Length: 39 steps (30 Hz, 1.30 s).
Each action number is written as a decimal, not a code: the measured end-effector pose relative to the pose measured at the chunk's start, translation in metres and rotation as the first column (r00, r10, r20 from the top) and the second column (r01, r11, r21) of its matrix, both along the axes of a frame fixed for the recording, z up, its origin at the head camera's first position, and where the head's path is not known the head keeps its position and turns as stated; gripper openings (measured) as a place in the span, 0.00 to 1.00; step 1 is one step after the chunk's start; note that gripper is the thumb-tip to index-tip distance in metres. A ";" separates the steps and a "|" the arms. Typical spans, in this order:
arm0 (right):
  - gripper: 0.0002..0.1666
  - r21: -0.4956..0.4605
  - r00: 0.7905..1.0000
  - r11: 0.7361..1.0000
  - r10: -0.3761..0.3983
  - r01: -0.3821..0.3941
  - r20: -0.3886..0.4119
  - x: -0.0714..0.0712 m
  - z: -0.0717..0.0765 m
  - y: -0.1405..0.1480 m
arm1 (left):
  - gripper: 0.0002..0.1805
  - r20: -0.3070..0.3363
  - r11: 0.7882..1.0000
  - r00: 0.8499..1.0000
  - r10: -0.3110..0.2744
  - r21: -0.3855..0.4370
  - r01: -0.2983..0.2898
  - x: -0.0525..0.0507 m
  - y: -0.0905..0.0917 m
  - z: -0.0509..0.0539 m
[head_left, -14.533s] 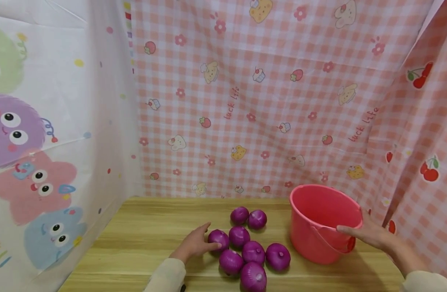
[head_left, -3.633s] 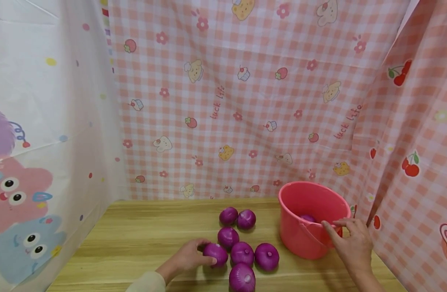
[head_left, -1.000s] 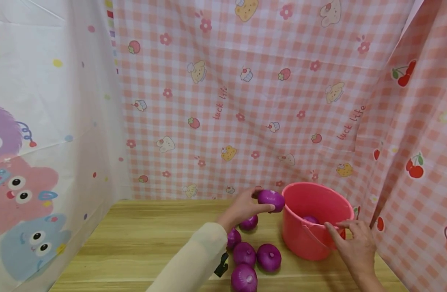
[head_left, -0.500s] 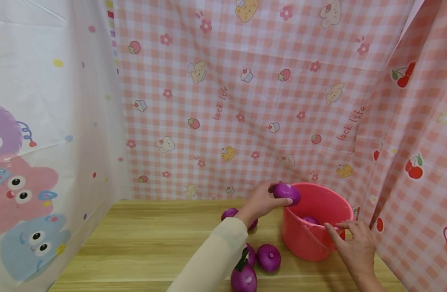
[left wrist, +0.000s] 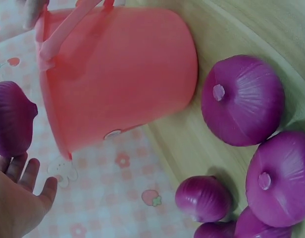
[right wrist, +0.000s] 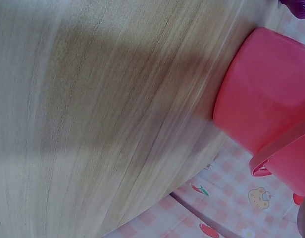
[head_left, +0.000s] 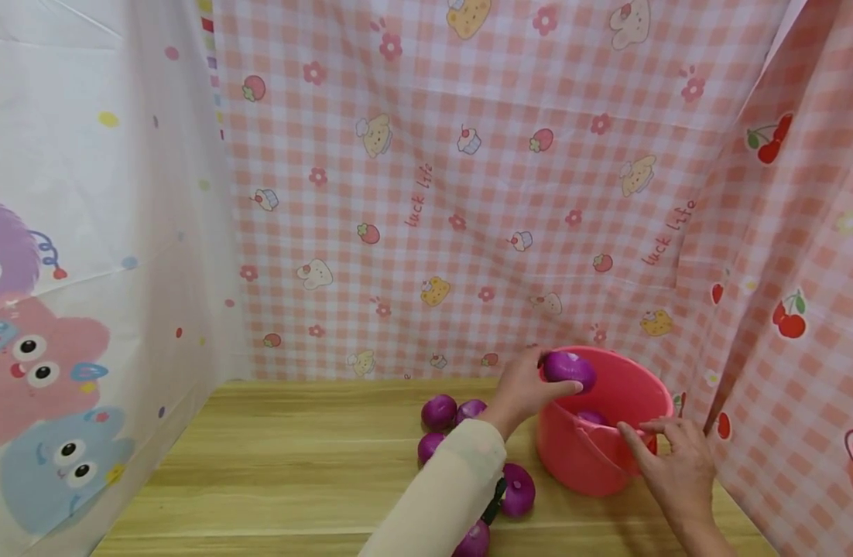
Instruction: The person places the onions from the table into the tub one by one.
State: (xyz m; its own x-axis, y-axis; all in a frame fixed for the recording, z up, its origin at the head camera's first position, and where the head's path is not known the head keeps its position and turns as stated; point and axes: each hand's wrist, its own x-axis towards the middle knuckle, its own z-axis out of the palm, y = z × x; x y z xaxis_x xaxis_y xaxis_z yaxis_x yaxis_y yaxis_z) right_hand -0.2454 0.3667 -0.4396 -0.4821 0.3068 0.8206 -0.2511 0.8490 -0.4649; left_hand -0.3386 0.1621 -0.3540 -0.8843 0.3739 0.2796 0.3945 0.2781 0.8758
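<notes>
My left hand (head_left: 522, 391) grips a purple onion (head_left: 570, 371) between thumb and fingers, over the left rim of a pink-red bucket (head_left: 585, 464). In the left wrist view that onion (left wrist: 11, 119) sits at the fingertips, just off the bucket's mouth. Another onion (head_left: 592, 418) lies inside the bucket, partly hidden by the near wall. On the bucket's front right, my right hand (head_left: 677, 468) pinches the rim with thumb and fingers. The right wrist view catches only the bucket's side (right wrist: 271, 89) and a sliver of the hand.
Several more onions rest on the wooden table (head_left: 280, 464), among them one at the back (head_left: 439, 413) and one near the bucket (head_left: 518, 490). My left forearm (head_left: 440, 495) covers some. Checked cloth (head_left: 399, 193) hangs behind and to the right, with a white printed sheet at left.
An onion has gone into the bucket since the oldest frame. My left hand has since lifted another from the table and carried it right, over the rim. The right hand stays on the rim.
</notes>
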 end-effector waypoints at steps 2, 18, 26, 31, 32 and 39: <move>0.17 -0.001 1.000 1.000 0.001 -0.001 0.000 0.000 0.000 0.000 | 0.34 0.014 1.000 1.000 -0.011 -0.002 0.011 0.000 0.002 -0.002; 0.17 -0.007 0.999 1.000 -0.016 0.016 0.029 0.000 0.002 -0.001 | 0.36 0.027 0.993 0.997 0.076 -0.095 -0.073 -0.009 -0.027 0.001; 0.16 -0.033 0.997 0.999 -0.028 0.030 0.065 0.001 0.003 -0.002 | 0.41 0.019 0.993 0.997 0.079 -0.089 -0.077 -0.016 -0.054 0.001; 0.16 -0.029 0.997 0.999 -0.034 0.036 0.069 0.000 0.003 -0.002 | 0.42 0.016 0.993 0.995 0.101 -0.066 -0.100 -0.021 -0.073 -0.002; 0.16 -0.025 0.997 0.999 -0.036 0.037 0.066 0.000 0.003 -0.002 | 0.42 0.003 0.992 0.994 0.107 -0.070 -0.106 -0.023 -0.076 -0.003; 0.17 -0.012 0.999 1.000 -0.026 0.026 0.038 0.000 0.002 -0.002 | 0.41 -0.003 0.989 0.993 0.118 -0.088 -0.117 -0.025 -0.102 -0.007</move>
State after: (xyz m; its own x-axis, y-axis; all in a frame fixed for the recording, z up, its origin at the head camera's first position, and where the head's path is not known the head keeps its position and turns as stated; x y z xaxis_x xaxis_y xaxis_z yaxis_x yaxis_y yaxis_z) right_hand -0.2452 0.3651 -0.4375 -0.5042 0.3302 0.7980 -0.2110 0.8489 -0.4846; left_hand -0.3636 0.0600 -0.3614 -0.9241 0.2902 0.2488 0.3530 0.3979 0.8468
